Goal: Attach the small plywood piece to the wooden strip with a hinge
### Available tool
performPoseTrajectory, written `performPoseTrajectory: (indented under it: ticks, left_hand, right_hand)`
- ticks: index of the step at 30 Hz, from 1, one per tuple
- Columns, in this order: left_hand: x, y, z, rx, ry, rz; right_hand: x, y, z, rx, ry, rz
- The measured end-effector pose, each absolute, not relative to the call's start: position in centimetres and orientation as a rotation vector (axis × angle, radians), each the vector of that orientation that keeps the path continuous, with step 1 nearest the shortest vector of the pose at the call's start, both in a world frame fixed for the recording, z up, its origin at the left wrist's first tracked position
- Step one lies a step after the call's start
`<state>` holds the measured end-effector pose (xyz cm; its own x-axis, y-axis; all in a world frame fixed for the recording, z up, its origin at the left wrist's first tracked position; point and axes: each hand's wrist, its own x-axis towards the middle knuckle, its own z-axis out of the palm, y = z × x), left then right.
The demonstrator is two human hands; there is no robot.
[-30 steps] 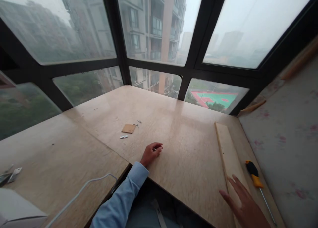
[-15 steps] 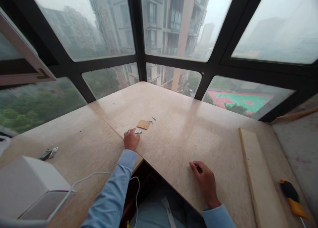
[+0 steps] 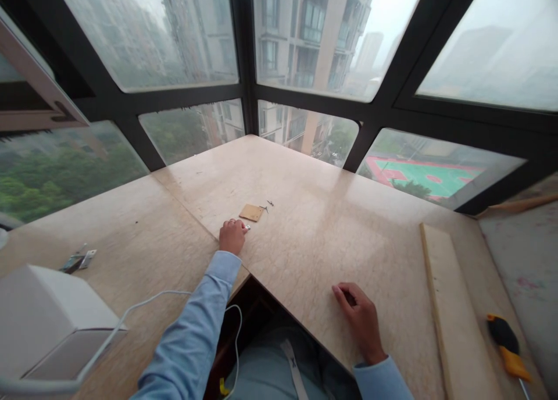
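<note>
- The left hand [image 3: 232, 236] is stretched out over the table [image 3: 331, 237] with its fingers curled down onto a small metal hinge [image 3: 247, 228]. Only one end of the hinge shows past the knuckles, so I cannot tell whether the grip has closed on it or just rests on top.
- The hinge lies flat on the table, just in front of a small square of thin wood [image 3: 251, 212] and near a few loose screws [image 3: 267, 205].
- A flat plate on a smooth top is hard to pinch. In my judgement the sound way is to press one fingertip on an edge, tip or slide it until a thumb gets under, then take it by its two long sides.
- Keep the knuckles low and the wrist clear of the wood square and the screws, since a sweep of the hand could scatter them.
- The right hand [image 3: 360, 315] lies near the table's front edge, loosely curled and holding nothing, well apart from the hinge. It looks well placed to steady the body during the reach.
- A long wooden strip [image 3: 453, 307] and a yellow-handled screwdriver [image 3: 508, 347] lie far to the right, untouched.
</note>
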<state>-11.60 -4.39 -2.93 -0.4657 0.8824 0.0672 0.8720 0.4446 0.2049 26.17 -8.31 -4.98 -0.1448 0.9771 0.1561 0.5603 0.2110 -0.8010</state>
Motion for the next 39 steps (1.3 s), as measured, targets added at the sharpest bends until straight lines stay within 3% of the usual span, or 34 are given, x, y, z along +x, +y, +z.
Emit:
performPoseTrajectory:
  ticks: [19,33,39]
  left_hand:
    - [-11.3,-4.1,-2.0,1.582,2.472,0.158]
    - [-10.0,-5.2,-1.9,1.499,2.375,0.485]
    - [-8.2,-5.7,-1.4,1.127,2.050,1.017]
  right_hand:
    - [26.1,-8.4,-4.8,-1.401,-1.820,0.743]
    - [26.2,-8.4,-4.9,-1.386,-1.816,0.775]
    - [26.1,-8.3,-5.2,-1.399,-1.802,0.795]
